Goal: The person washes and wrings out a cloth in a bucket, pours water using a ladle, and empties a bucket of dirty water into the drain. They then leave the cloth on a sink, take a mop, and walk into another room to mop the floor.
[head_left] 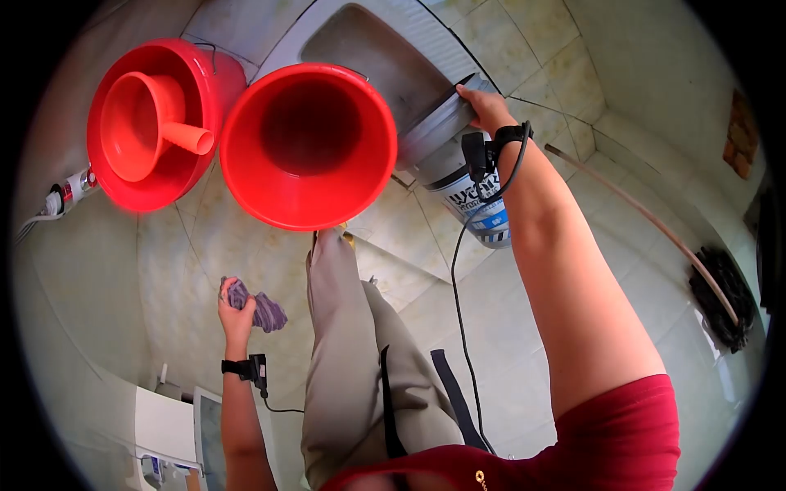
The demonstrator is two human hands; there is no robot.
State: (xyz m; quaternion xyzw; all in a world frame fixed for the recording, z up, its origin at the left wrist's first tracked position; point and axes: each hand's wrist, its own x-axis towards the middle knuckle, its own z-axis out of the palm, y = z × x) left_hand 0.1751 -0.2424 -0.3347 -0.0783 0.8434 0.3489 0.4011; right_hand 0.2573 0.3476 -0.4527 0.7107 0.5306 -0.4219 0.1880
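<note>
My left hand (237,306) is closed on a crumpled purple-grey cloth (267,313), held low at the left of my legs. At the upper right, my right hand (486,108) grips the grey rim of a white plastic bucket (473,211) with dark and blue lettering. The bucket is tilted, and its inside is hidden from me. Beside it stands a large red bucket (307,211) with dark, shadowed contents that I cannot make out. Each wrist wears a black strap with a small device and a cable.
Farther left, a red tub (135,195) holds an orange-red dipper (131,123) with a ribbed handle. A grey recessed basin (360,33) lies behind the buckets. Along the right wall leans a long stick (639,211) with a black bristly end (720,303). Cables hang near my legs.
</note>
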